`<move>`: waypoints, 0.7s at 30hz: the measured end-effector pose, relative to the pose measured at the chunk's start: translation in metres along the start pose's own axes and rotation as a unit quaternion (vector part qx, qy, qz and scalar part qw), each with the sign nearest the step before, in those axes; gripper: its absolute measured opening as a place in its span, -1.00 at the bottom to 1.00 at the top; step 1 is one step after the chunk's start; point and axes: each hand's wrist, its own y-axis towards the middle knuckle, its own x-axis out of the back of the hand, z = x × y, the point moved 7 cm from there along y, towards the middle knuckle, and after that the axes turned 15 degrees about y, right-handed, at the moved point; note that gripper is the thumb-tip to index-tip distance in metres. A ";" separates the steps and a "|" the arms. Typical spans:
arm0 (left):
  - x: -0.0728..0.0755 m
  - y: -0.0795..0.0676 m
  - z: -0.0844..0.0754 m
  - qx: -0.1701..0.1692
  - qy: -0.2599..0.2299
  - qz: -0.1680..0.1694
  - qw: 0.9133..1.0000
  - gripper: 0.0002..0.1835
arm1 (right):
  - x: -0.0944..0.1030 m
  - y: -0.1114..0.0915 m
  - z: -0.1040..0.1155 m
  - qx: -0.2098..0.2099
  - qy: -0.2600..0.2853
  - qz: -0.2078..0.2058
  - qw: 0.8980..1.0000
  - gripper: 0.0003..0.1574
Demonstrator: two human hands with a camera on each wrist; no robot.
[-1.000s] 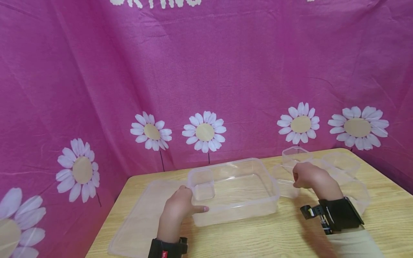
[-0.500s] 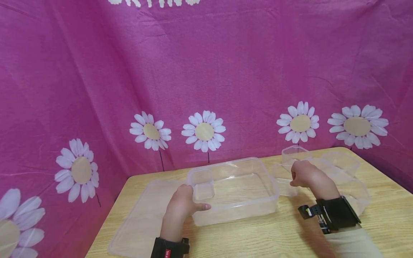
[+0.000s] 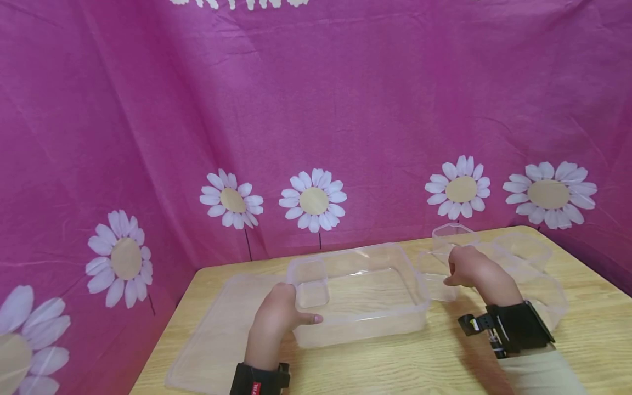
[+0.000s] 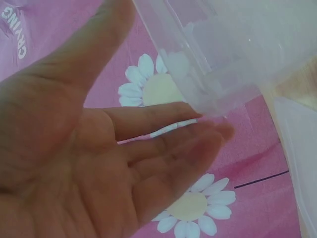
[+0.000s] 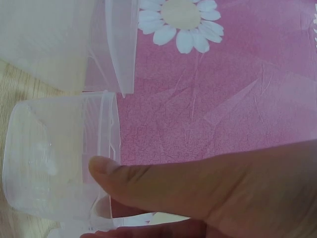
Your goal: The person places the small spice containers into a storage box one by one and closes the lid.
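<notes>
A large clear rectangular plastic box point(image 3: 365, 329) stands open-topped in the middle of the wooden table, a small clear square tub point(image 3: 313, 293) inside its left end. My left hand point(image 3: 276, 315) is at the box's front left corner, thumb out along the front side. In the left wrist view its fingers point(image 4: 163, 144) reach out fairly straight with their tips at the corner. Right of the box, my right hand point(image 3: 478, 270) pinches the rim of another small clear tub point(image 5: 44, 158), which sits upright beside the box. The thumb lies on its outer wall; the fingers are partly hidden.
Flat on the left side of the table is a translucent lid point(image 3: 207, 345). Several clear containers cluster at the right, including an angular one point(image 3: 454, 233) at the back and a rounded one point(image 3: 550, 296) behind my right wrist. A pink daisy-print cloth point(image 3: 375, 137) hangs behind the table.
My left hand has shifted very slightly right along the box corner. The right hand stays at the small tub's rim, and the containers look unmoved.
</notes>
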 end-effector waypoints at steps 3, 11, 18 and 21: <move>-0.001 0.000 0.003 0.006 0.000 0.000 1.000 -0.24 | 0.000 0.000 -0.001 -0.010 0.012 0.002 1.000 -0.71; -0.005 0.000 0.004 0.011 0.016 0.018 1.000 -0.22 | -0.001 0.001 -0.003 -0.026 0.027 0.001 0.999 -0.70; -0.008 0.001 0.000 0.014 0.033 0.026 0.999 -0.21 | -0.001 0.001 -0.002 -0.011 0.017 0.000 1.000 -0.71; -0.007 0.002 -0.001 0.014 0.035 0.026 0.999 -0.23 | 0.000 0.001 -0.001 -0.001 0.009 -0.001 1.000 -0.71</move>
